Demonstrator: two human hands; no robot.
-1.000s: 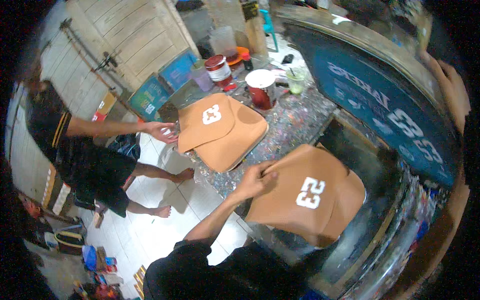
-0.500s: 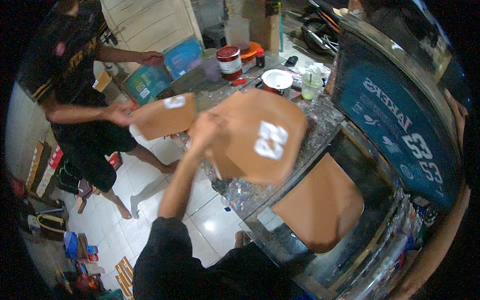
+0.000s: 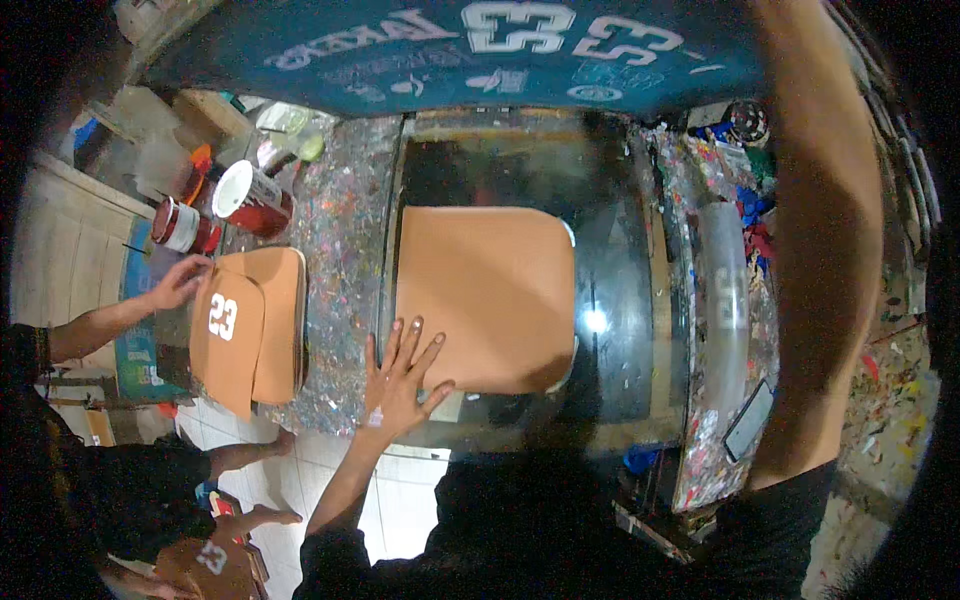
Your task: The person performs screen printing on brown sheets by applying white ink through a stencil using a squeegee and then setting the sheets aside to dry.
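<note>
The brown sheet (image 3: 490, 280), almost square, lies flat by the dark board's (image 3: 608, 270) left edge. It sits ahead and right of the left hand (image 3: 400, 385), whose spread fingers touch its near left corner. I can't see the right hand.

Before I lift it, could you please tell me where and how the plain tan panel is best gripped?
Probably by its near-left corner, coming from the left: the panel lies flat, the left hand is spread at that corner, and the raised screen stands at the far side. It looks thin, so pinch its edge.
</note>
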